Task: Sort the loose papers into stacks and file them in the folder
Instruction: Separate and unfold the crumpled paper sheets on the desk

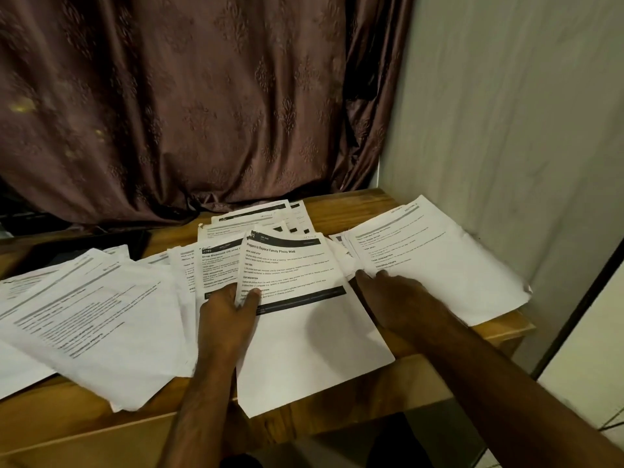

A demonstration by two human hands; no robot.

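Left hand: I see the left hand [227, 310] pinching the left edge of the printed sheet [297, 298], thumb on top, fingers beneath; that edge is lifted off the papers below.
Right hand: the right hand [396, 300] lies palm down, fingers straight, fingertips resting on the near left edge of the right stack [439, 258].
Printed sheet: headed "Prepare to Replace Family Photo Wall"; it sits mid-bench, its lower corner overhanging the front edge of the bench [358, 207].
Right stack: at the right end of the bench, near the back right corner, just beside the wall [506, 113].
Left pile [91, 309]: loose sheets fanned over the left half, some past the front edge.
Middle pile [256, 221]: overlapping sheets behind the printed sheet, toward the back edge.
Dark flat item [84, 246]: at the back left, partly under papers; I cannot tell whether it is the folder.
Backdrop: a brown patterned curtain [189, 96] hangs behind the bench.
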